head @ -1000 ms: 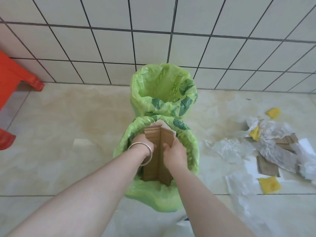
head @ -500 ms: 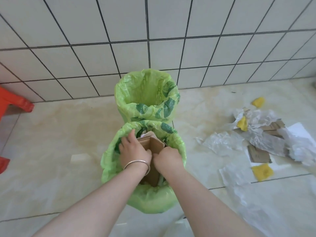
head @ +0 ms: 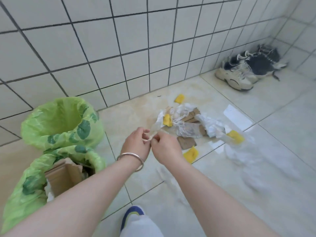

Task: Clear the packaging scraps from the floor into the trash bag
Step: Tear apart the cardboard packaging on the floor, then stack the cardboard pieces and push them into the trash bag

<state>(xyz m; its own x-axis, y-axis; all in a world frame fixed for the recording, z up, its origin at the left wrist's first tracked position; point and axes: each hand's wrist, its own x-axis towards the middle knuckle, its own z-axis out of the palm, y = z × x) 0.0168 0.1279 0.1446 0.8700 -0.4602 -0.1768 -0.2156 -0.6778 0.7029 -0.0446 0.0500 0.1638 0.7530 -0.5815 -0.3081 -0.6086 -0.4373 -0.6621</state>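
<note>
Two green trash bags stand at the left. The near trash bag (head: 25, 190) holds a folded cardboard piece (head: 63, 177); the far trash bag (head: 56, 124) gapes open by the wall. My left hand (head: 135, 144) and my right hand (head: 165, 147) meet over the floor, both pinching one corner of a clear plastic wrap (head: 156, 130). The wrap runs up into a scrap pile (head: 189, 125) of crumpled white paper, brown cardboard bits and yellow pieces (head: 166, 120). More clear plastic film (head: 248, 154) lies to the right.
A white tiled wall (head: 119, 48) backs the floor and turns a corner at the right. A pair of worn sneakers (head: 246, 69) sits in that corner. My shoe (head: 131, 214) shows at the bottom edge. A white sheet (head: 237, 115) lies flat beyond the pile.
Both hands left the cardboard in the near bag and moved right to the scrap pile, where they now pinch the plastic wrap. The view swung right, revealing the sneakers.
</note>
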